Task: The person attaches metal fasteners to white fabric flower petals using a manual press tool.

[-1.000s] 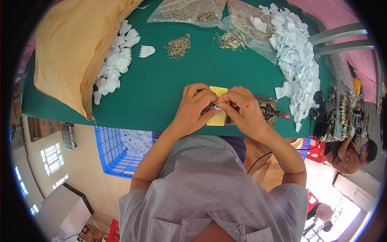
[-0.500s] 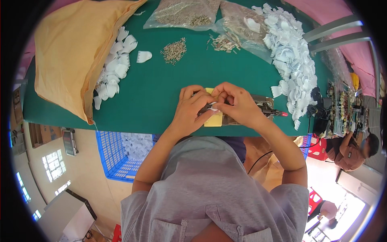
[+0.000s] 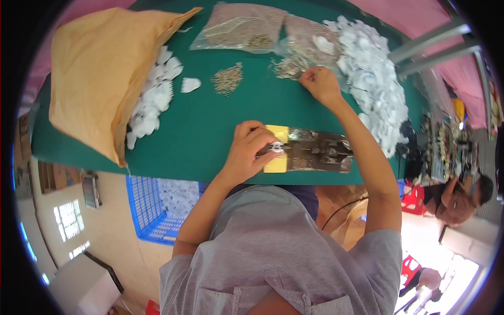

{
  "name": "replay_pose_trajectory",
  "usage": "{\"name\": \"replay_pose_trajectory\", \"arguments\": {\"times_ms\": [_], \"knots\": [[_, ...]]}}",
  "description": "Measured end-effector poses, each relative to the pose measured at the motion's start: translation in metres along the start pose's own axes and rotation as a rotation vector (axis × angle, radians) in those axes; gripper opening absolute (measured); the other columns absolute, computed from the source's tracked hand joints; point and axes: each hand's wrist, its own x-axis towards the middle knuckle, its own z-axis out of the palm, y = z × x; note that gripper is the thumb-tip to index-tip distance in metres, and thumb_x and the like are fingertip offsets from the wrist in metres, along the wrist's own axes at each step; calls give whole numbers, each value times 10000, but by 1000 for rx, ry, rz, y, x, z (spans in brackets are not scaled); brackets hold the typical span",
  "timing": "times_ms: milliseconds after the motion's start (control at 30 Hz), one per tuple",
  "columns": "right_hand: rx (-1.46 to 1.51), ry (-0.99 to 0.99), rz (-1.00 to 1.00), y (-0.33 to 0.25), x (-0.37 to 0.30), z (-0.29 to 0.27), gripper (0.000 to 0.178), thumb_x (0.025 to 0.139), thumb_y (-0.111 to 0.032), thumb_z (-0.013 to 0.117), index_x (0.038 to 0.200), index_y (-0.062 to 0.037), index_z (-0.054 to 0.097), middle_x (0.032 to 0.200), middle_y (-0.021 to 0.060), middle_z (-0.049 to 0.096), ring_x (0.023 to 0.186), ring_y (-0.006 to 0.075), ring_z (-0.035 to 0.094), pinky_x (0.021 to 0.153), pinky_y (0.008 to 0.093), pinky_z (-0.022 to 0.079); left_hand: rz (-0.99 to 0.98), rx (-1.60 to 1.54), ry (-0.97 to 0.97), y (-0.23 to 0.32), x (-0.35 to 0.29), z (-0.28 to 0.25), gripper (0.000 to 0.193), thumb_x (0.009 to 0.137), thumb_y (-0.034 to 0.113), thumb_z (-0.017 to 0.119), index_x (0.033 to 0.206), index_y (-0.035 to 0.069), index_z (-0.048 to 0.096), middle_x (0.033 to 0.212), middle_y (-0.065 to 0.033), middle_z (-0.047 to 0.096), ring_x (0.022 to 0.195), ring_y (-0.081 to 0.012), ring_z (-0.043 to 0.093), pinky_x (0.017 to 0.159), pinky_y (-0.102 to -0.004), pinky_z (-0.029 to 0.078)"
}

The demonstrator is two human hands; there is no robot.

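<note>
At the table's near edge, my left hand (image 3: 249, 149) is closed with thumb and fingers round a small white plastic piece (image 3: 276, 147). Something dark shows beside that piece, mostly hidden by my fingers. The hand rests against the yellow end (image 3: 276, 164) of a dark metal jig (image 3: 320, 153). Farther off, my right hand (image 3: 321, 84) reaches to a pile of thin metal pins (image 3: 290, 67). Its fingertips are pinched together at the pile's right edge, and what lies between them is too small to make out.
Another pile of small pins (image 3: 227, 79) lies left of centre, near one white toothed plastic piece (image 3: 190, 85). Clear bags (image 3: 241, 23) lie behind. White pieces heap at the right (image 3: 371, 79) and beside a brown paper sack (image 3: 94, 84). A blue basket (image 3: 149, 210) stands below the table.
My right hand has left my left hand and moved up and right to the pin pile, uncovering the jig. The left hand still holds the white piece in about the same place.
</note>
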Motion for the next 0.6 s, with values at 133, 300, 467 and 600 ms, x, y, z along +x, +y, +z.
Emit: {"name": "replay_pose_trajectory", "arguments": {"times_ms": [133,300,467,600], "knots": [[-120,-182,-54,21,10,-9,256,823,-284,709,810,-31,747,801,241,702,765,427,691,723,514,540,57,-40,40,-9,3,10,284,819,257,843,1048,126,739,1031,-30,703,1187,-299,562,1033,-428,405],[321,-228,-37,27,-28,-46,129,969,-118,649,1012,-14,711,789,-23,636,677,71,540,600,265,422,97,-107,59,-4,6,23,263,826,243,823,1028,118,710,1047,-6,663,1196,-268,542,1074,-455,382],[755,-282,124,-67,-100,-64,165,1005,-46,670,1142,16,737,932,23,725,748,81,643,681,231,536,91,-25,67,-9,-1,15,268,818,271,812,1025,128,717,1048,-22,664,1192,-284,555,1068,-463,392],[985,-271,253,-97,-143,-55,105,959,9,728,1057,38,747,945,77,754,806,111,701,745,246,594,25,-7,60,-5,-4,4,270,804,205,830,1035,122,717,1077,-26,694,1209,-298,550,1043,-449,399]]}}
